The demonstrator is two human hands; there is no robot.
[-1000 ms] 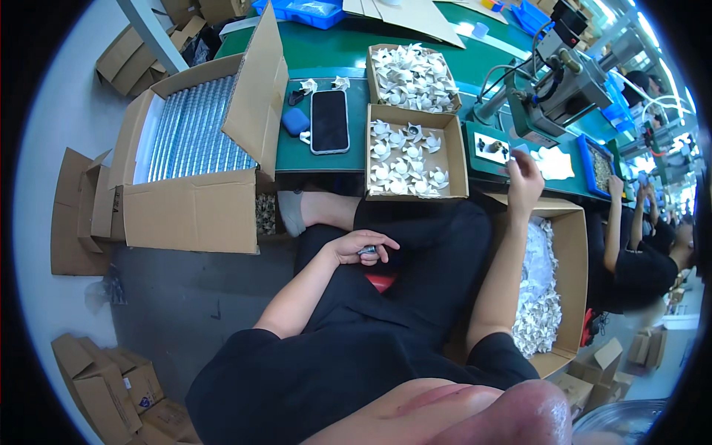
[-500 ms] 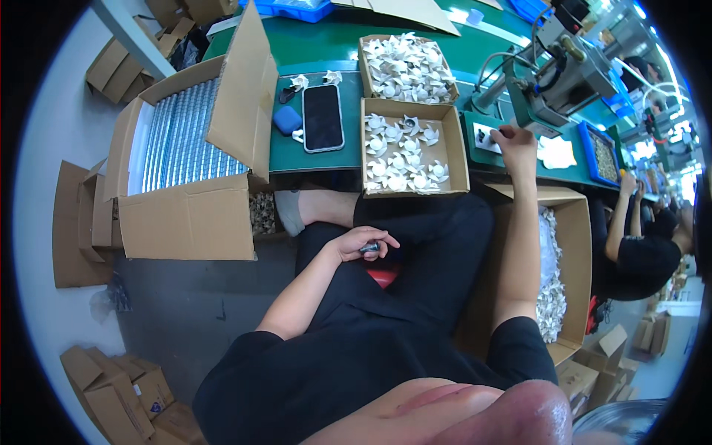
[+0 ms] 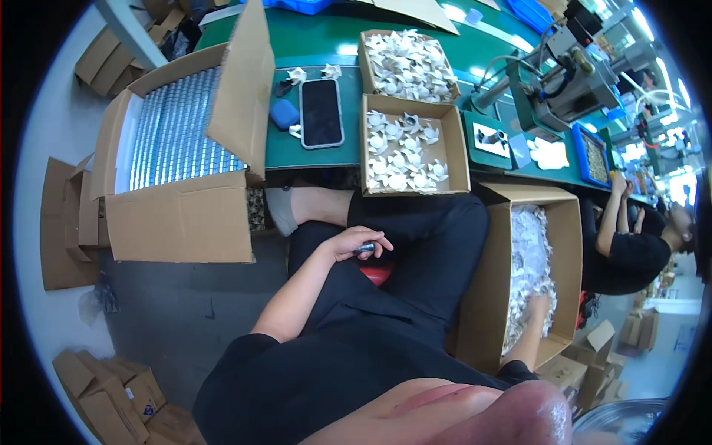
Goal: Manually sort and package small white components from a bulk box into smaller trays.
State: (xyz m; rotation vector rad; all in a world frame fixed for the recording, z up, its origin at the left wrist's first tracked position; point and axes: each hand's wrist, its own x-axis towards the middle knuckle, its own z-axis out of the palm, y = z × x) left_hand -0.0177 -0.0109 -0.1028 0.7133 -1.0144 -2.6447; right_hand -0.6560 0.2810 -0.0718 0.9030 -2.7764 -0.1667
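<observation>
Right hand (image 3: 539, 305) has dropped into the carton (image 3: 486, 285), grip unclear — left hand (image 3: 348, 243) clasps a metal cylinder (image 3: 365, 248), long axis roughly sideways.

Right hand (image 3: 538, 306) — among rotors (image 3: 517, 330); left hand (image 3: 351, 243) — gripping cylinder (image 3: 365, 248)

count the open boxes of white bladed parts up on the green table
2: the fuller box, and directly in front of it, at the near edge of the green table, the sparser box. Another could be hidden behind the raised carton flap.
</observation>
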